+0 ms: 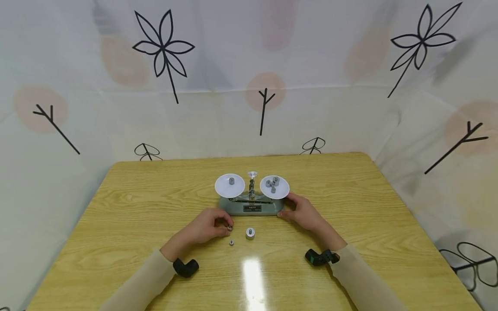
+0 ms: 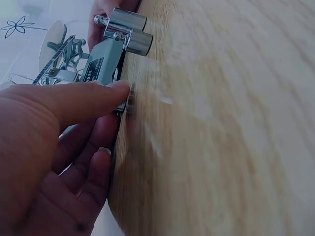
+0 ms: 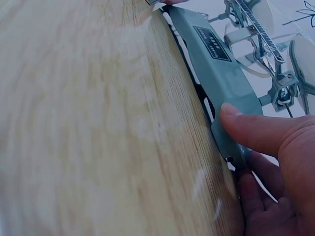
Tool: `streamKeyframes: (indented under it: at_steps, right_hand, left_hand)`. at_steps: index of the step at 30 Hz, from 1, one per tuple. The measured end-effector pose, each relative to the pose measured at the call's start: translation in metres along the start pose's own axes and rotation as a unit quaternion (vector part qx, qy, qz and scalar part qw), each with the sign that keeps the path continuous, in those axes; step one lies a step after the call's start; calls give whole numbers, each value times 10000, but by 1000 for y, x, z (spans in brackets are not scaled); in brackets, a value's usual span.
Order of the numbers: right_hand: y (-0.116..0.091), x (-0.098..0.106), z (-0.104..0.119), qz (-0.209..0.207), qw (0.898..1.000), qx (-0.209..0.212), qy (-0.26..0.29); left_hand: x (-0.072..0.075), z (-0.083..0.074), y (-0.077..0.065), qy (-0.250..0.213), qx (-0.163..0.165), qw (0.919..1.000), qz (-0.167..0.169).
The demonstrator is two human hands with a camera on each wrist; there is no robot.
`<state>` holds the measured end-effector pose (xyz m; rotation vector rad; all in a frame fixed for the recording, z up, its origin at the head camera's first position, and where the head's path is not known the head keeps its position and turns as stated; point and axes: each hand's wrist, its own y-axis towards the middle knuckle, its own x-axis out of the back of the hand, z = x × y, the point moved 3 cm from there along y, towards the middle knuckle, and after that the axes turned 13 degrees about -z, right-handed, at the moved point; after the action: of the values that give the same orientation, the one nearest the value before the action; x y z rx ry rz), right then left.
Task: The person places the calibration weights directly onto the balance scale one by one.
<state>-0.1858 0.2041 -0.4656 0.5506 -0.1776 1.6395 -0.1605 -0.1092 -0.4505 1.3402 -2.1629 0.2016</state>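
Note:
A balance scale point(image 1: 252, 207) with a grey-green base and two white pans stands on the table. Just in front of its left end, my left hand point(image 1: 212, 225) pinches a small metal weight point(image 1: 230, 228) between thumb and fingertips, close to the tabletop. My right hand point(image 1: 302, 212) grips the right end of the base, thumb on the front and fingers round the end, as the right wrist view shows. One weight point(image 1: 231, 181) sits on the left pan point(image 1: 223, 190). Three weights point(image 1: 273, 189) stand together on the right pan point(image 1: 283, 190).
A larger metal weight point(image 1: 250, 233) and a tiny one point(image 1: 231, 242) stand on the wooden table point(image 1: 155, 190) before the scale. Behind the table hangs a patterned white cloth point(image 1: 218, 121). Dark wrist cameras point(image 1: 186, 268) are strapped at both sleeves.

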Motion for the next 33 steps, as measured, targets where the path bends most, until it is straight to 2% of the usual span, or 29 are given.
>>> streamKeyframes:
  at_steps: [16,22,25,28,33]
  right_hand:
    - [0,0,-2,16,10000,-23,17]
    - [-4,1,19,40,10000,-38,1]
    - [-3,2,16,48,10000,-42,-37]
    - [0,0,0,23,10000,-71,-27]
    - [-1,0,0,24,10000,-31,-12]
  left_hand:
    - [1,1,-1,250,9,9997,-41]
    - [1,2,-2,233,67,9997,-65]
    - [3,1,-2,271,86,9995,-125]
    - [5,-2,-3,287,139,9993,-175]
    - [10,-5,-5,266,227,9992,-209]
